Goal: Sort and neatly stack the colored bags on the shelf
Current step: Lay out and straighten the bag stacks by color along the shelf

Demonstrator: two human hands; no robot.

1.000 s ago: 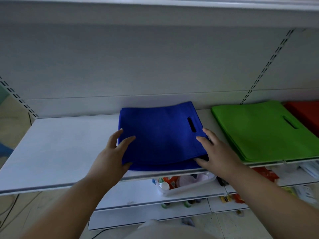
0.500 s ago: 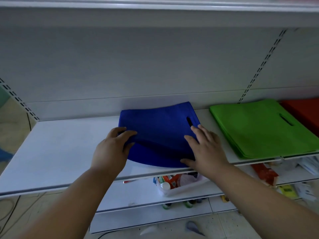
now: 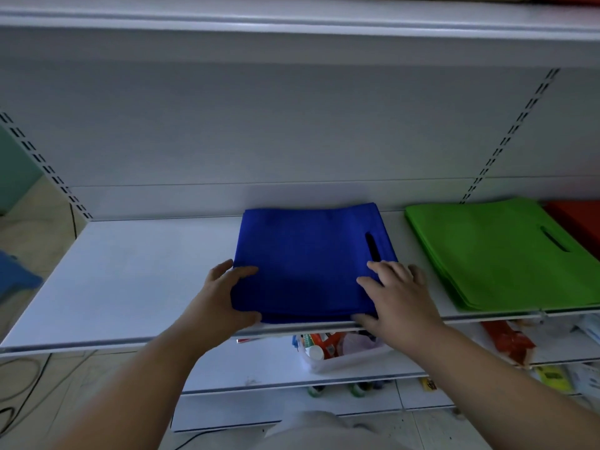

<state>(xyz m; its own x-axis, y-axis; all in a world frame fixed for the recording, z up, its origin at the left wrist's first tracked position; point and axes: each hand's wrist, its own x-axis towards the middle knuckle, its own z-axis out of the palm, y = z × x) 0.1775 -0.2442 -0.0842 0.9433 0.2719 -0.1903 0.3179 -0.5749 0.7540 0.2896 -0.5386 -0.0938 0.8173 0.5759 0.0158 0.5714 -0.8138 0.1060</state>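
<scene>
The blue bags (image 3: 308, 264) lie as a flat stack at the front edge of the shelf (image 3: 136, 280), about midway along it, handle slot toward the right side and long side running left to right. My left hand (image 3: 224, 297) holds the stack's front left corner, thumb under the edge and fingers (image 3: 243, 271) curled on top; my right hand (image 3: 399, 297) holds the front right corner the same way, just below the slot. The stack sits straight ahead between both hands, neither nearer. To its right, apart from it, lie the green bags (image 3: 500, 254), then the red bags (image 3: 578, 219) at the far right.
</scene>
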